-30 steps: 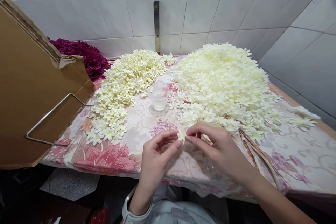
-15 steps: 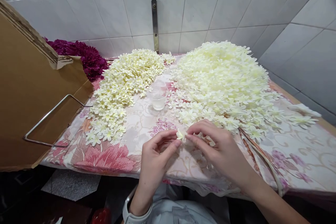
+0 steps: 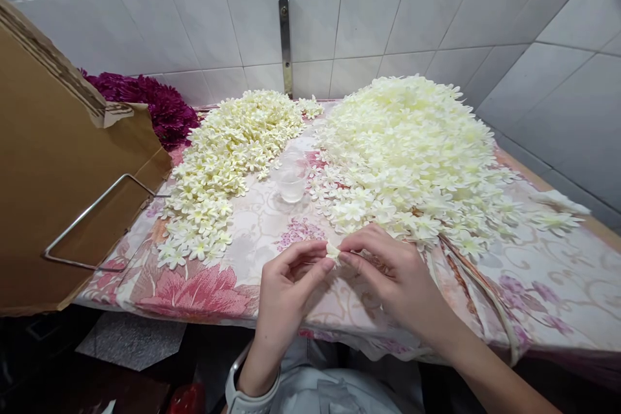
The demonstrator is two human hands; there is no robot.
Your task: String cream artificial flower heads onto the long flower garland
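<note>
Between my two hands, above the near part of the table, is a small pale-yellow artificial flower (image 3: 332, 250). My left hand (image 3: 294, 284) pinches it from the left with thumb and forefinger. From the other side, the thumb and forefinger of my right hand (image 3: 392, 272) close on its petals. Behind my right hand spreads a large heap of loose cream flower petals (image 3: 407, 149). A heap of small cream flowers (image 3: 228, 149) lies to the left. A clear plastic cup (image 3: 291, 187) with some clear liquid in it stands between the two heaps.
At the left, a cardboard box (image 3: 63, 194) with a bent metal wire (image 3: 87, 213) leans over the table. Purple flowers (image 3: 155, 107) are piled behind it. A floral tablecloth (image 3: 204, 294) covers the table, with cords (image 3: 485, 297) at right. A metal bracket (image 3: 286, 45) is fixed to the tiled wall.
My right hand has moved slightly left, its fingertips now closing on the flower that my left hand holds. The flower appears turned and more covered by fingers.
</note>
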